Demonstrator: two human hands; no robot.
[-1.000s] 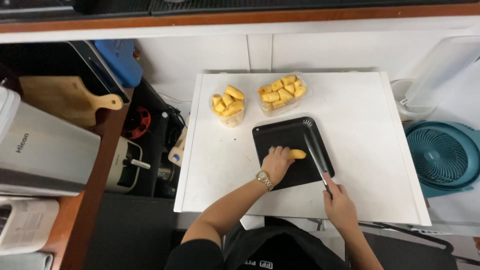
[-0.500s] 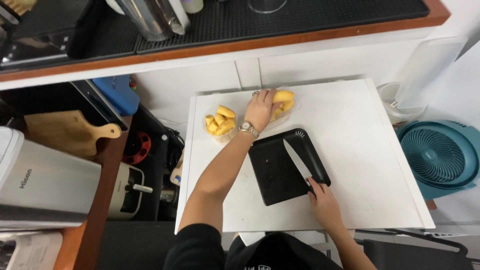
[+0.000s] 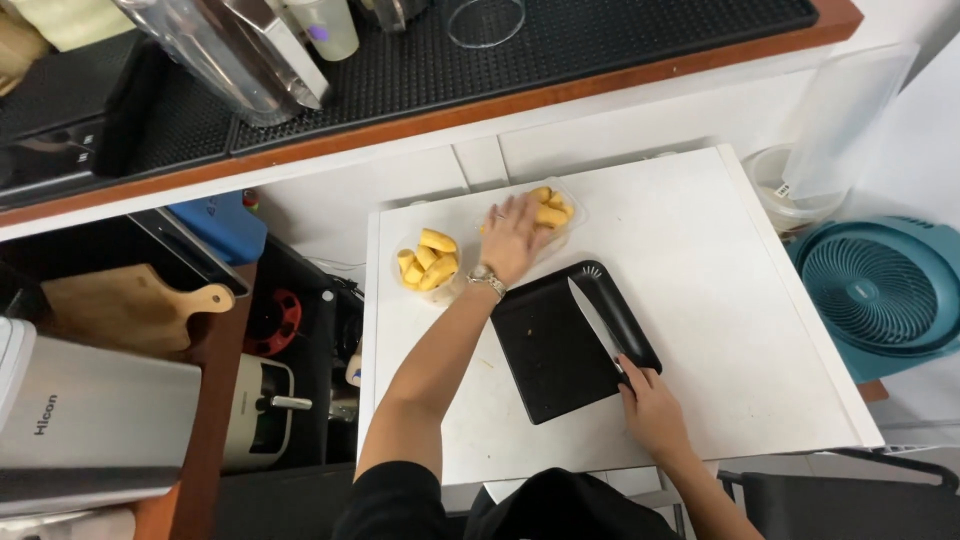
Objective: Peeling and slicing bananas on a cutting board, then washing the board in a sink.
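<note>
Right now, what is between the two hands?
In the head view, the black cutting board with the knife on it lies between the left hand and right hand.

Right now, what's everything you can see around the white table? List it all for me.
White table: one, centre.
Black tray: one, on the table; no fruit pieces on it.
Knife: one, blade over the tray.
Clear tubs of yellow fruit pieces: two, at the table's back edge; left tub, right tub.
Teal fan: one, right of the table.
Clear lidded container: one, back right.
Wooden cutting board: one, left.
Black mat: one, on the counter behind, holding clear jugs and cups.
Wristwatch: one, left wrist.
Left hand: over the right tub.
Right hand: gripping the knife handle.
</note>
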